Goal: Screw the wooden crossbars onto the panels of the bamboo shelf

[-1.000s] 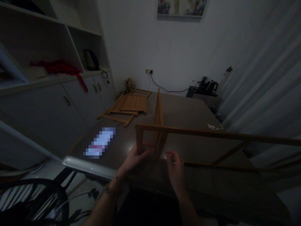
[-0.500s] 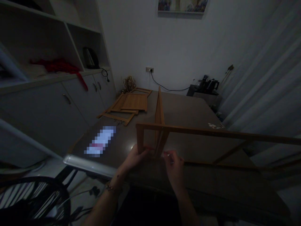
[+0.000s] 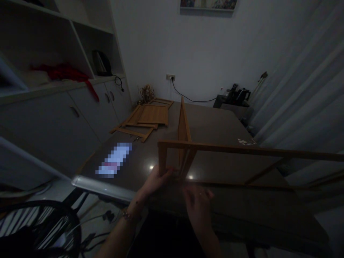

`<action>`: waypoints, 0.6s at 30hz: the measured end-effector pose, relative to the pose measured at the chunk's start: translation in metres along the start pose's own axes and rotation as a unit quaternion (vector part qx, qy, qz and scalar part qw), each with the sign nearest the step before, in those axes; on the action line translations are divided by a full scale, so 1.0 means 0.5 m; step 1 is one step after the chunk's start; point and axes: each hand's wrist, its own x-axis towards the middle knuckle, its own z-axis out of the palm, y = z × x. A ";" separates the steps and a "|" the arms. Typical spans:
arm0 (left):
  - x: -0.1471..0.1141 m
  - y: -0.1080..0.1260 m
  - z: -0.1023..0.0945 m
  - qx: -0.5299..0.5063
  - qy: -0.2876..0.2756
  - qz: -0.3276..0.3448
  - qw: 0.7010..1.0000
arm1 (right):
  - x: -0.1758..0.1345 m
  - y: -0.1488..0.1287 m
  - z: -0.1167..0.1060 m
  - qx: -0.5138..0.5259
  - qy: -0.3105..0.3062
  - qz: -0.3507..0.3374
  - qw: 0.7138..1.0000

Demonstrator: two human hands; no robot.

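A long wooden frame (image 3: pixel 228 148) stands on its side along the near part of the table, running off to the right. A wooden panel (image 3: pixel 184 125) rises upright against it and points away from me. My left hand (image 3: pixel 158 178) is wrapped round the frame's lower left corner. Just in front of the lower rail, my right hand (image 3: pixel 198 200) is apart from the wood, its fingers curled in a pinch. Blur and low light hide whatever is between those fingers.
Flat wooden panels (image 3: pixel 153 114) are stacked at the back left of the table (image 3: pixel 209 122). Small metal hardware (image 3: pixel 137 138) lies beside them, with a pixelated bright rectangle (image 3: pixel 115 160) nearer me. A fan (image 3: pixel 40 229) stands at lower left. White scraps (image 3: pixel 245 141) lie at right.
My right hand has dropped down and away from the frame's lower joint. My left hand keeps its hold, and the frame and panel have shifted slightly.
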 end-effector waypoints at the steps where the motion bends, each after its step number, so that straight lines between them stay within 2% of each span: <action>1: 0.000 -0.001 0.002 -0.002 0.001 0.001 1.000 | -0.003 -0.007 0.004 -0.012 -0.007 -0.011 1.000; 6: -0.001 -0.005 0.008 -0.018 -0.001 0.005 1.000 | -0.001 -0.023 0.024 -0.049 -0.015 -0.031 0.998; 14: -0.002 -0.009 0.010 -0.014 -0.006 0.003 1.000 | -0.004 -0.015 0.022 -0.068 -0.018 -0.032 0.997; 18: -0.001 0.003 0.003 -0.020 -0.055 0.061 0.996 | -0.004 -0.017 0.024 -0.055 -0.023 -0.047 0.997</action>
